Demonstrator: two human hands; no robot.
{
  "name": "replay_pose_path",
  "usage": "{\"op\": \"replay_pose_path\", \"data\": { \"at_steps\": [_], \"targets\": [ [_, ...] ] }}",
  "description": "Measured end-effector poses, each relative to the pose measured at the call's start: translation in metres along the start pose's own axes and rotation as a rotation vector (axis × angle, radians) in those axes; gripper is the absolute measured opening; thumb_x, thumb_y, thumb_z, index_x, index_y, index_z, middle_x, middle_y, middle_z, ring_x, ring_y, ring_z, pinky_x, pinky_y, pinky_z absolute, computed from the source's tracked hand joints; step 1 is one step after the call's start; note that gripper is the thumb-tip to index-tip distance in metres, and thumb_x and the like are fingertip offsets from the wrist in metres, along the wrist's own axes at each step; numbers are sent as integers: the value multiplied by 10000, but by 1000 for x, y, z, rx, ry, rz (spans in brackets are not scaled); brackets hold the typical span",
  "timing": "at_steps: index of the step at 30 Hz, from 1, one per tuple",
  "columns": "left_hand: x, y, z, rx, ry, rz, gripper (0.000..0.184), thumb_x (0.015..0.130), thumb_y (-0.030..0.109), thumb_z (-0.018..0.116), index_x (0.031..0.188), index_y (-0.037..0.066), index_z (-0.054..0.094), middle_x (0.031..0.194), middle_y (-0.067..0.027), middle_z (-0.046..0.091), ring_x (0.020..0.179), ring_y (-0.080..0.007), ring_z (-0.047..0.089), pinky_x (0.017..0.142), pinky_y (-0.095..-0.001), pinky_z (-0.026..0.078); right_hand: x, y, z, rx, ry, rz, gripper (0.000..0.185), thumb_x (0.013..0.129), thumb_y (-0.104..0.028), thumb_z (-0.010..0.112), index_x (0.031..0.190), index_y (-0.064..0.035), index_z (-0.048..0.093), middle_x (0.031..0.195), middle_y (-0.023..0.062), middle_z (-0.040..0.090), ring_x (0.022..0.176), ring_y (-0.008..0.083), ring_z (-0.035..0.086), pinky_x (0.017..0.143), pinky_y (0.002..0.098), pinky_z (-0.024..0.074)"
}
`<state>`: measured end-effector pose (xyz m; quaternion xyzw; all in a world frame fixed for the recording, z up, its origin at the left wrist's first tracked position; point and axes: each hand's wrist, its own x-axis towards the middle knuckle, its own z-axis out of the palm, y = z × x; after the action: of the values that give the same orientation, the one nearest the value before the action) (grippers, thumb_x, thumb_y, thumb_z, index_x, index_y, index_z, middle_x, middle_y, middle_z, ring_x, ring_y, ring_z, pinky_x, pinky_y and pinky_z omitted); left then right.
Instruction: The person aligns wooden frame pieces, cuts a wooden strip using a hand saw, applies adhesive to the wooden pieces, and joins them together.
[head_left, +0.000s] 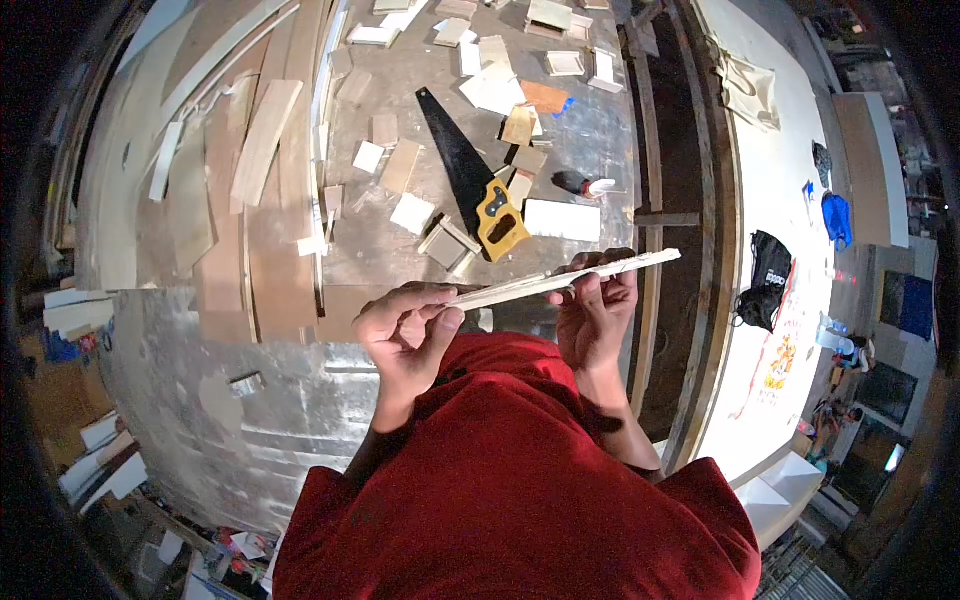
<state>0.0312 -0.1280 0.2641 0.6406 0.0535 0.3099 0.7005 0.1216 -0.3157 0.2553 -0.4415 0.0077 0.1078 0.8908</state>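
Note:
A thin, pale wooden strip (520, 290) is held up in front of my red shirt, its edge facing me and its right end tilted higher. My left hand (405, 325) pinches its left end between thumb and fingers. Nearer the right end, my right hand (597, 310) grips it, thumb in front and some fingers hidden behind the wood. Beyond the strip, a handsaw (470, 180) with a black blade and yellow handle lies on the worktable (370, 235). Small wood offcuts (400, 165) are scattered around the saw.
Long boards (265, 145) lie at the left of the table. A white block (562, 220) and a dark red-and-white object (583, 185) sit right of the saw. Farther right are a dark gap with wooden rails (668, 220) and a white surface (790, 190) bearing a black bag (768, 280).

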Motion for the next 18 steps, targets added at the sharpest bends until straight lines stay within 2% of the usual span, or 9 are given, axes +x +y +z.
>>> {"op": "replay_pose_path", "data": {
  "at_steps": [1,3,5,6,8,9,13,16,18],
  "targets": [
    [1,1,0,0,-3,-1,225,837,-114,712,1054,-79,665,1009,-167,713,909,-196,707,805,-295,587,1,0,0,5,-19,-25,271,967,-92,656,1191,-51,510,1004,104,639,839,182,671,644,321,637],
    [2,1,1,80,-6,19,186,807,-99,742,982,-48,705,944,-151,734,824,-159,708,704,-243,563,3,-3,2,11,-33,-51,262,966,-87,654,1178,-48,506,1002,116,638,844,206,678,642,329,642],
    [1,1,-2,140,-9,7,181,794,-90,754,963,-37,715,930,-154,738,787,-151,704,668,-234,551,6,-7,6,54,-58,-61,285,940,-74,689,1152,-45,500,966,136,638,852,263,690,641,340,644],
    [1,0,-3,203,-7,-3,176,782,-80,766,944,-26,725,915,-156,742,750,-142,701,633,-224,538,7,-7,5,53,-54,-62,285,940,-74,689,1152,-45,500,966,136,638,852,263,690,641,340,644],
    [2,0,-2,218,-6,3,176,785,-80,764,947,-24,726,916,-156,744,740,-147,701,619,-232,542,9,-7,4,-23,-191,-92,345,899,-69,741,1134,-39,490,935,157,646,863,301,694,645,367,645],
    [3,0,-2,233,-2,12,176,788,-80,761,950,-21,728,917,-156,746,730,-152,701,606,-240,545,6,-8,4,-28,-158,-44,365,849,-62,794,1085,-14,519,928,175,656,866,314,696,642,399,638],
    [10,5,6,143,31,-9,164,800,-98,740,950,-32,722,910,-157,746,770,-176,716,644,-258,559,8,-10,2,-89,-206,-27,340,820,-52,817,1029,1,553,938,185,669,852,315,699,640,417,627],
    [14,5,8,148,-10,-8,156,814,-115,719,954,-45,712,917,-166,745,825,-204,728,694,-273,571,14,-13,-3,-191,-322,-59,292,805,-65,831,964,16,600,935,218,685,786,309,705,643,423,621],
    [15,5,9,251,-48,66,147,825,-115,714,958,-53,704,932,-177,742,866,-222,732,735,-285,573,16,-13,-2,-190,-327,-54,273,811,-68,826,951,20,609,923,222,686,772,309,706,648,428,622]
  ]
}}
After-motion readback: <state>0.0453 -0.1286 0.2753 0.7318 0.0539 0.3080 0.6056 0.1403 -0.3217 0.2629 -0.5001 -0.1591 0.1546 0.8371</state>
